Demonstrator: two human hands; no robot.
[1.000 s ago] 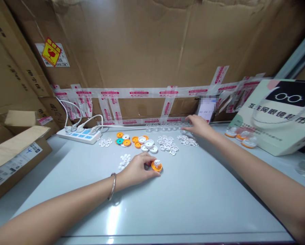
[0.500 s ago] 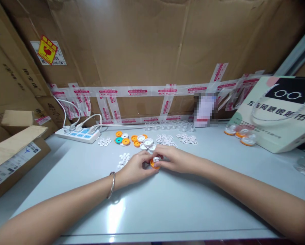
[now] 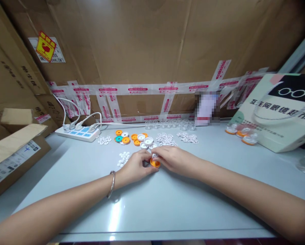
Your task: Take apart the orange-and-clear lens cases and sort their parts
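Note:
My left hand (image 3: 135,167) grips the rim of a round orange plastic cap (image 3: 155,164), whose hollow side faces up just over the table. Between the fingertips of my right hand (image 3: 174,159) is a small white plastic part (image 3: 154,156), held at the far edge of the cap; the fingers cover some of it. Behind my hands lie white round caps (image 3: 148,141) and several orange caps (image 3: 125,140), with one teal cap (image 3: 118,139) among them. Small white discs (image 3: 123,158) are scattered left of my left hand.
White openwork pieces (image 3: 165,139) lie in piles behind my right hand. Clear cups (image 3: 167,124) line the back. A power strip (image 3: 78,133) and an open carton (image 3: 17,153) stand left. Assembled orange-based pieces (image 3: 249,139) sit beside a paper bag (image 3: 277,115) at right.
My right fingers have lifted the white part up and away from inside the orange cap, so the hollow now shows. My left hand stays on the cap.

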